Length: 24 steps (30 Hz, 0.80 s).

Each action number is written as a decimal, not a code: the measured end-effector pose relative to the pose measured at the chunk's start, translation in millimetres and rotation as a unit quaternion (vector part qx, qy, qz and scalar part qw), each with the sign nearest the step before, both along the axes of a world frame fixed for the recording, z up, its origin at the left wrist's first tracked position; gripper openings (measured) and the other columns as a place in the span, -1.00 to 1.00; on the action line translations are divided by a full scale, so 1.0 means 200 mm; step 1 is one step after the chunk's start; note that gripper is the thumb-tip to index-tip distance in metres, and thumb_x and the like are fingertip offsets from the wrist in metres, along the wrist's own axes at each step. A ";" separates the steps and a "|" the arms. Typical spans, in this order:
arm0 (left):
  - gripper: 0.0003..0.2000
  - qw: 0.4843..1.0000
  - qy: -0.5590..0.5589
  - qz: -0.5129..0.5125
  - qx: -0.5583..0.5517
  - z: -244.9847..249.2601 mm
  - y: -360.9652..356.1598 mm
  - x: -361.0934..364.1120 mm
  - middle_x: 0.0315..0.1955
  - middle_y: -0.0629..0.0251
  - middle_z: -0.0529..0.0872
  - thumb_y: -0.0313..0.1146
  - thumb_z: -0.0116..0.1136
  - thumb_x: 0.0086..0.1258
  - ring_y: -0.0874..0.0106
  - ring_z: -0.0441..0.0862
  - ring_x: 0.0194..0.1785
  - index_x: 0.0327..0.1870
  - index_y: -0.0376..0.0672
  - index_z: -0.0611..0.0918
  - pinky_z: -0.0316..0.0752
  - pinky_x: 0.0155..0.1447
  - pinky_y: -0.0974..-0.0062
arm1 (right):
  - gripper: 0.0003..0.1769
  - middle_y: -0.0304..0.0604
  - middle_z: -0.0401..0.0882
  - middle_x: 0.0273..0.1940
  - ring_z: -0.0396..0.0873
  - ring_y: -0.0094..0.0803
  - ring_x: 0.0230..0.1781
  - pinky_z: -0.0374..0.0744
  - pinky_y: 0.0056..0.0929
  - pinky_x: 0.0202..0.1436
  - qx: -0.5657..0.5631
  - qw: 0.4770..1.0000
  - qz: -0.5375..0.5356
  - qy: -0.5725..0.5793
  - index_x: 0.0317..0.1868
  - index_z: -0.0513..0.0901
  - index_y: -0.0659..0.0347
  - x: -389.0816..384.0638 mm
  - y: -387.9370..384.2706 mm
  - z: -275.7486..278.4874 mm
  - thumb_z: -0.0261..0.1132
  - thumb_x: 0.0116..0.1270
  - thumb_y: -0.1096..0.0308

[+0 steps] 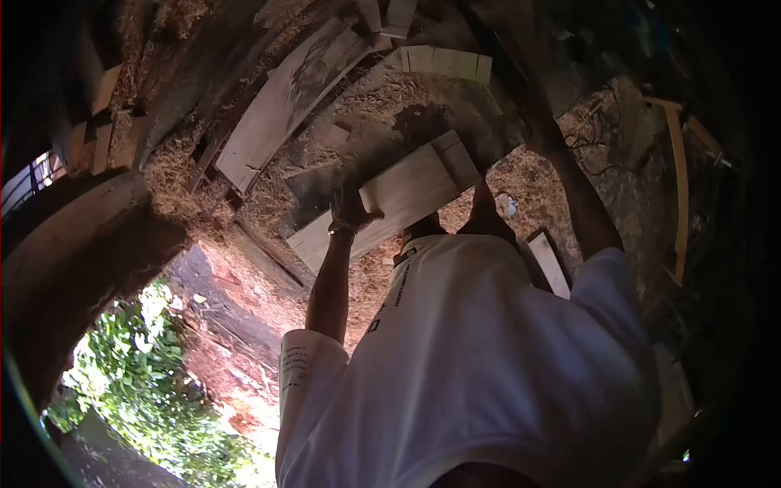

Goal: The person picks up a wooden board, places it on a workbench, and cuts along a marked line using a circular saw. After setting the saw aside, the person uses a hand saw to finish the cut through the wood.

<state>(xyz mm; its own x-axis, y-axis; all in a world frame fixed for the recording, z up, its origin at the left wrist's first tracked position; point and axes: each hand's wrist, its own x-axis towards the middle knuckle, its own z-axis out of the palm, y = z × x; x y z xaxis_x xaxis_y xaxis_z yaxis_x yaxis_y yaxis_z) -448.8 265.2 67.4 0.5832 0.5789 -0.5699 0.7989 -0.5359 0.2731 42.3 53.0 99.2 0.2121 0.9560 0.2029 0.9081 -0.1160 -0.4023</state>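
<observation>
A pale wooden board point(411, 187) with dark lines across its right end lies at a slant in front of my legs. My left hand point(352, 211), with a band at its wrist, grips the board left of its middle. Its thumb lies over the board's face, and the other fingers are in shadow near the far edge. My right arm reaches forward past the board's right end. My right hand point(541, 137) is near a dark surface there, too dark for its fingers to show or to tell whether it holds anything.
A long wide plank point(285, 106) lies at the back left. A short marked board point(446, 63) is at the back. Wood shavings point(175, 183) cover much of the ground. A narrow light piece point(550, 264) stands by my right side, and a thin wooden frame point(679, 187) farther right.
</observation>
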 end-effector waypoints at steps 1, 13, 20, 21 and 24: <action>0.28 1.000 0.020 0.008 -0.017 0.07 0.00 0.04 0.49 -0.11 0.25 0.11 0.66 -0.21 -0.06 0.19 0.54 0.56 -0.28 0.12 0.18 0.54 -0.05 | -0.55 0.14 0.67 0.05 0.65 0.08 0.05 0.62 -0.16 0.11 -0.027 0.990 -0.108 0.084 0.23 0.61 0.23 -0.14 0.08 0.27 0.33 0.39 0.27; 0.23 0.992 -0.032 -0.061 -0.103 -0.05 0.05 -0.03 0.56 -0.18 0.08 0.09 0.55 0.05 -0.11 0.05 0.60 0.61 -0.28 -0.03 0.10 0.61 0.01 | -0.73 -0.16 0.46 -0.60 0.41 -0.40 -0.62 0.36 -0.34 -0.49 0.107 0.887 -0.352 0.278 -0.41 0.63 0.28 -0.84 -0.47 0.72 0.42 0.35 0.27; -0.26 0.959 -0.140 -0.023 -0.244 0.10 0.10 0.08 -0.24 0.04 0.77 0.16 0.52 0.12 0.12 0.73 -0.12 0.15 -0.29 0.64 0.62 -0.02 0.15 | -0.72 -0.22 0.34 -0.65 0.30 -0.46 -0.64 0.28 -0.35 -0.53 0.079 0.832 -0.456 0.307 -0.49 0.56 0.24 -1.19 -0.83 0.73 0.44 0.26 0.29; -0.31 0.944 -0.162 -0.018 -0.285 0.13 0.10 0.08 -0.29 0.06 0.78 0.17 0.52 0.12 0.14 0.74 -0.17 0.07 -0.29 0.69 0.62 -0.05 0.17 | -0.69 -0.22 0.32 -0.66 0.27 -0.47 -0.64 0.26 -0.35 -0.54 0.084 0.834 -0.456 0.300 -0.51 0.53 0.24 -1.21 -0.86 0.75 0.44 0.26 0.30; -0.33 0.976 -0.070 -0.013 -0.205 0.20 0.11 0.04 -0.19 0.02 0.80 0.20 0.49 0.12 0.09 0.76 -0.20 -0.01 -0.28 0.73 0.62 -0.05 0.17 | -0.63 -0.24 0.27 -0.66 0.20 -0.49 -0.63 0.22 -0.35 -0.54 0.092 0.839 -0.445 0.299 -0.56 0.45 0.25 -1.26 -0.90 0.84 0.44 0.25 0.30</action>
<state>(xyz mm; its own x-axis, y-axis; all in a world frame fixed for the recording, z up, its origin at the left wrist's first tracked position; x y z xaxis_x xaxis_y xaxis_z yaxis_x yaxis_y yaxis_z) -441.0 288.1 107.2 0.6837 0.3021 -0.6642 0.7256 -0.3777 0.5752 -210.1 -127.0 266.5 0.9422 0.3282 -0.0669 0.1240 -0.5275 -0.8404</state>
